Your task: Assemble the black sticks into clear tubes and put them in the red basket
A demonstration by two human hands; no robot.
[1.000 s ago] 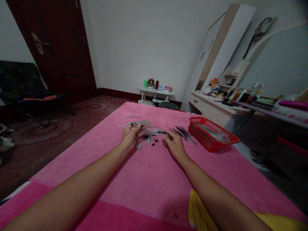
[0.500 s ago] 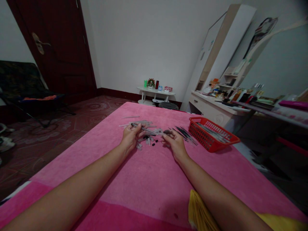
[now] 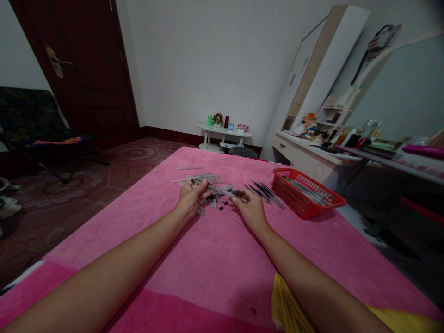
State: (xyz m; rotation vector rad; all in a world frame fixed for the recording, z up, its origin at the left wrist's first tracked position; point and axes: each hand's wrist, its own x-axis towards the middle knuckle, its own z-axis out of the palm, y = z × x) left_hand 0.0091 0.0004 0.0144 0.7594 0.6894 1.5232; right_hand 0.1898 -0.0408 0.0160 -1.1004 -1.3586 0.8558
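My left hand (image 3: 190, 200) is closed round a clear pen barrel (image 3: 212, 188) that slants toward my right hand. My right hand (image 3: 249, 206) pinches the barrel's far end, fingers pressed together on a small dark part I cannot make out. Both hands hover over a scatter of clear pen barrels (image 3: 203, 177) and small black caps (image 3: 221, 207) on the pink cloth (image 3: 215, 259). A fan of thin black refills (image 3: 263, 190) lies just right of my right hand.
A red plastic basket (image 3: 305, 193) with finished pens stands at the right of the cloth. A white dresser (image 3: 305, 155) crowded with bottles is beyond it. A small white side table (image 3: 225, 133), a dark door (image 3: 79, 69) and a dark chair (image 3: 38, 129) stand farther off.
My right hand has lifted off the cloth and come left to meet the end of the barrel in my left hand. My left hand has tilted the barrel slightly toward it.
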